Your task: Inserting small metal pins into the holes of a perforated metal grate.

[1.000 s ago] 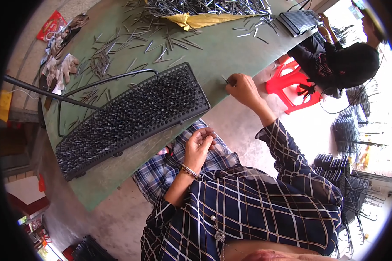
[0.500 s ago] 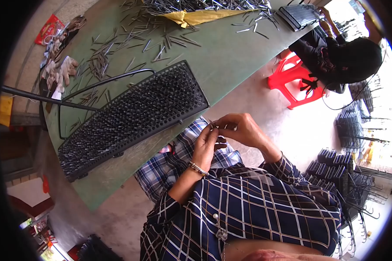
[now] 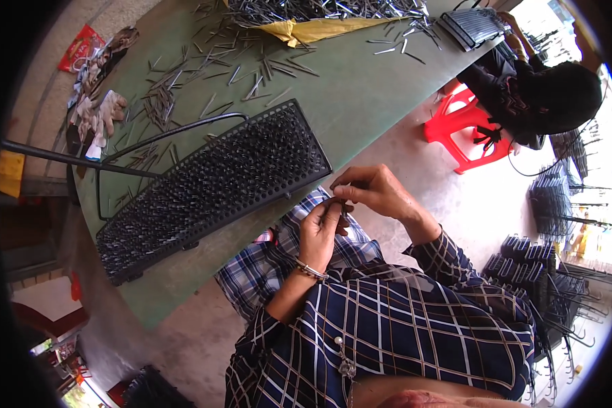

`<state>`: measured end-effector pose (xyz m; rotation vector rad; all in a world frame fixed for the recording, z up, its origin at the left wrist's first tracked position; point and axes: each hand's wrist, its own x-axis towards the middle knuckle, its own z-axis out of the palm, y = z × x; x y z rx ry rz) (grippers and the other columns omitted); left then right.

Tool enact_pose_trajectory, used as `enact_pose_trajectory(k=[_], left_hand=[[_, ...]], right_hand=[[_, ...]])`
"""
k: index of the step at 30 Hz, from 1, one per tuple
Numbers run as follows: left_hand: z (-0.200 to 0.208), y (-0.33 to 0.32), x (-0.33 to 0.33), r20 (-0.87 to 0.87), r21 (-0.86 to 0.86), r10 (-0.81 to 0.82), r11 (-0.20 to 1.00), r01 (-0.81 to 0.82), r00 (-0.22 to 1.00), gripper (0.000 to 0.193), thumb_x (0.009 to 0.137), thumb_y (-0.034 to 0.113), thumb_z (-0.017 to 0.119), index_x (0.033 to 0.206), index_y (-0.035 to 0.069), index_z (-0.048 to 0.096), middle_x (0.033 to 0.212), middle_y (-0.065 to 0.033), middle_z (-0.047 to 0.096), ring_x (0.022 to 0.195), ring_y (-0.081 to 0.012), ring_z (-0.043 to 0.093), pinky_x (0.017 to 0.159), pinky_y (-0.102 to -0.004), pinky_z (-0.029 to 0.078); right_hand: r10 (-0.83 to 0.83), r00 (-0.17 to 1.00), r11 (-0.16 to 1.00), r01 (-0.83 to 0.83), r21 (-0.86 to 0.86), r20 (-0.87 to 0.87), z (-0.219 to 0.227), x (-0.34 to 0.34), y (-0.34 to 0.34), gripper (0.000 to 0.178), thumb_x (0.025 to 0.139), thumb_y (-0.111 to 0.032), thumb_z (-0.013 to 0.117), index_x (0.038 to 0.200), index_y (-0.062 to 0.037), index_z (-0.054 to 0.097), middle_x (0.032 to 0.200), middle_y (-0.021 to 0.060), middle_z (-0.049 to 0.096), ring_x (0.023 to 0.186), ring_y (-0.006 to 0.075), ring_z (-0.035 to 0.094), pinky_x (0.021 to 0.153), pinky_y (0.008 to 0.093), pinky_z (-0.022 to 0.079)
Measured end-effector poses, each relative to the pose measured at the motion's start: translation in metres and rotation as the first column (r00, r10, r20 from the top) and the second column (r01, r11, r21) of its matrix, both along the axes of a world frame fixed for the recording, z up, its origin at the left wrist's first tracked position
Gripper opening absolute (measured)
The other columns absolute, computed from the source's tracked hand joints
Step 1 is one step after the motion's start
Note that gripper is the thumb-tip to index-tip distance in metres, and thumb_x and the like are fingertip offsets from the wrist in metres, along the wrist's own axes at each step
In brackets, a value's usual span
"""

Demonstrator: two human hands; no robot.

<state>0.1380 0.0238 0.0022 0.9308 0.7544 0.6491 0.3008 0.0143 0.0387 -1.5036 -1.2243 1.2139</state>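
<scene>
My left hand [image 3: 319, 234] is closed over my lap, its thumb and fingers pressed around thin dark metal strips that are mostly hidden. Just above it, my right hand [image 3: 377, 194] makes a pinch with thumb and forefinger; whatever sits in that pinch is too small to make out. Beyond both hands lies a long black perforated rack [image 3: 214, 187], tilted across the table's near edge. Its holes are densely filled with upright dark strips, and a bent black rod [image 3: 177, 126] arches along its far side.
Loose metal strips [image 3: 160, 102] litter the green table [image 3: 360, 88]. A yellow sack [image 3: 313, 30] bears a heap of them. Gloves [image 3: 105, 115] lie at the left edge. At right, a co-worker [image 3: 537, 98] on a red stool [image 3: 455, 129] handles another rack [image 3: 470, 28]. Hooked racks [image 3: 523, 265] stand behind.
My right hand has drawn slightly up and away from the left fingertips, where the two were touching around thin strips. The view has shifted a little; the rack looks unchanged.
</scene>
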Motion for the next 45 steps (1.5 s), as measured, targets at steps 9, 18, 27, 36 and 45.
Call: enact_pose_trajectory(k=[9,18,27,36,45], left_hand=[[-0.006,0.005,0.003,0.012,-0.134,-0.019,0.991,0.02,1.0,0.026,0.093,0.022,0.046,0.103,0.001,0.058,0.086,-0.0044,0.062,0.065,-0.0076,0.058,0.057,-0.0208,0.05],[-0.009,0.009,-0.004,0.003,-0.167,-0.007,0.986,0.008,1.0,0.027,0.093,0.023,0.046,0.103,0.0,0.058,0.085,-0.0048,0.061,0.066,-0.0077,0.058,0.059,-0.021,0.051],[-0.01,0.008,-0.008,0.033,-0.175,-0.022,0.984,0.028,0.999,0.027,0.093,0.022,0.047,0.103,0.0,0.058,0.085,-0.0048,0.06,0.066,-0.0084,0.058,0.06,-0.0224,0.052],[-0.009,0.009,-0.011,0.041,-0.188,-0.048,0.981,0.055,0.998,0.026,0.093,0.02,0.045,0.103,0.0,0.057,0.086,-0.0049,0.06,0.067,-0.0089,0.058,0.062,-0.0226,0.051],[-0.013,0.006,-0.011,0.055,-0.147,-0.075,0.986,0.082,0.996,0.024,0.093,0.018,0.046,0.103,-0.001,0.057,0.085,-0.0046,0.06,0.07,-0.0097,0.06,0.064,-0.0233,0.051]], right_hand=[[-0.287,0.958,0.914,0.28,0.293,-0.019,0.03,-0.001,0.051,0.022,0.083,-0.014,0.064,0.097,0.0031,0.062,0.084,0.0059,0.065,0.075,0.0083,0.058,0.066,0.022,0.047],[-0.402,0.866,0.821,0.197,0.536,0.296,0.016,-0.016,0.055,0.019,0.075,-0.003,0.067,0.093,-0.0003,0.063,0.081,0.0098,0.065,0.072,0.0133,0.063,0.063,0.0247,0.049],[-0.389,0.818,0.792,0.062,0.608,0.424,0.013,-0.022,0.051,0.02,0.072,-0.003,0.067,0.091,-0.0029,0.062,0.079,0.0104,0.063,0.07,0.0252,0.061,0.061,0.0317,0.049],[-0.387,0.743,0.786,-0.044,0.617,0.546,0.004,-0.026,0.047,0.022,0.07,-0.002,0.069,0.091,-0.0041,0.064,0.085,0.0086,0.063,0.075,0.0225,0.061,0.063,0.0299,0.049],[-0.347,0.687,0.815,-0.116,0.568,0.638,0.006,-0.024,0.051,0.019,0.073,-0.002,0.066,0.091,-0.0043,0.063,0.087,0.0088,0.061,0.076,0.0246,0.06,0.065,0.0307,0.049]])
